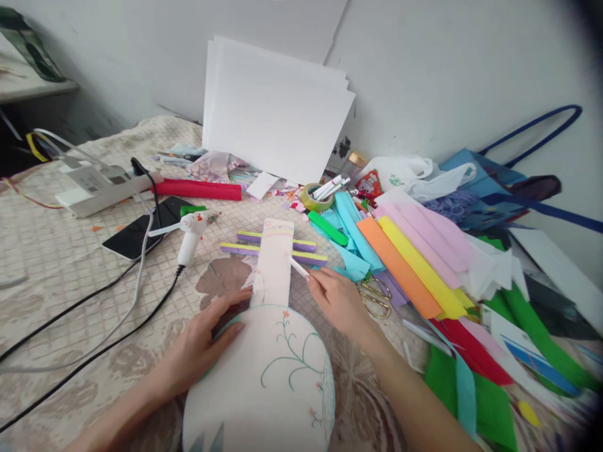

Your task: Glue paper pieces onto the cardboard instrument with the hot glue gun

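A white lute-shaped cutout (230, 383) lies on the table, its round body painted with green vines and small orange flowers. Its straight white neck (273, 263) points away from me. Two purple-and-yellow strips (306, 257) cross under the neck near its far end. My right hand (336, 301) grips a slim white marker (299, 269), whose tip meets the right edge of the neck. My left hand (205, 339) rests on the body's upper left edge, thumb and fingers apart, fingertips near the base of the neck.
To the left are a white glue gun (190, 242), a black phone (141, 229) and a power strip (101, 191) with cords. Coloured crepe paper (400, 267), gold-handled scissors (375, 298) and a tape roll (315, 198) with markers lie right. White sheets (277, 107) lean on the wall.
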`<state>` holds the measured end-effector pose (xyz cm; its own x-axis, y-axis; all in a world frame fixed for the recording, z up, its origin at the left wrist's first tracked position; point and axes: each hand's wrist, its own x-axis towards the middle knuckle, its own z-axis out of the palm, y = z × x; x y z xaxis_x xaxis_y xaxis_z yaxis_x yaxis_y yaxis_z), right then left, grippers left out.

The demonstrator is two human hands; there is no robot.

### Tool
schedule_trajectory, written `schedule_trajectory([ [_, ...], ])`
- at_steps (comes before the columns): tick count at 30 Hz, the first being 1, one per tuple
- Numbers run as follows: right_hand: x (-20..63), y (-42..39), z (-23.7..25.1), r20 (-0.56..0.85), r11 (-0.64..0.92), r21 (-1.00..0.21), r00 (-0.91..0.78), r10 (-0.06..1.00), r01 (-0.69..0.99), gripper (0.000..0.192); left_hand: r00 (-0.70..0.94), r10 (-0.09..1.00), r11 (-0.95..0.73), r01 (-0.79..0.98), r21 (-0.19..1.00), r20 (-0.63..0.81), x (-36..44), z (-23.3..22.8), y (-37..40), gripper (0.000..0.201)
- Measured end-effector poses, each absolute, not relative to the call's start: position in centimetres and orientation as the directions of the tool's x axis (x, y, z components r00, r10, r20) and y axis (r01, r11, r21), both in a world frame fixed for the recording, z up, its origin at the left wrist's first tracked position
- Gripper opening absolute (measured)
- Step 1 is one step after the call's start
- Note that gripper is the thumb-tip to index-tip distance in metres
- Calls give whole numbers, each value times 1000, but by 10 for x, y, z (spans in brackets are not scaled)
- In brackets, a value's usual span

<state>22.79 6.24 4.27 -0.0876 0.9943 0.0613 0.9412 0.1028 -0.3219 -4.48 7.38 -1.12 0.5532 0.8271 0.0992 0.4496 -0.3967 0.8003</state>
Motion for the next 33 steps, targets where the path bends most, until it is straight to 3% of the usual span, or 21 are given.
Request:
schedule_trajectory([
  [5,227,63,45,78,87,-285,-67,995,955,33,562,821,-402,444,801,101,-44,-11,74,40],
  [13,213,67,66,-22,97,-140,-102,995,985,33,575,811,-415,443,795,103,-44,-12,75,38],
  [18,224,77,77,-15,104,-157,-107,994,982,33,568,816,-410,440,799,106,-44,-11,75,39],
  [23,219,79,79,-45,75,-85,-79,996,994,33,568,816,-414,441,796,110,-43,-10,75,38],
  [27,217,75,80,-36,129,-188,-139,990,974,34,581,809,-409,449,795,88,-44,-8,74,38],
  [33,233,73,69,43,75,-367,-63,997,927,32,572,817,-374,442,815,65,-44,-8,73,38],
])
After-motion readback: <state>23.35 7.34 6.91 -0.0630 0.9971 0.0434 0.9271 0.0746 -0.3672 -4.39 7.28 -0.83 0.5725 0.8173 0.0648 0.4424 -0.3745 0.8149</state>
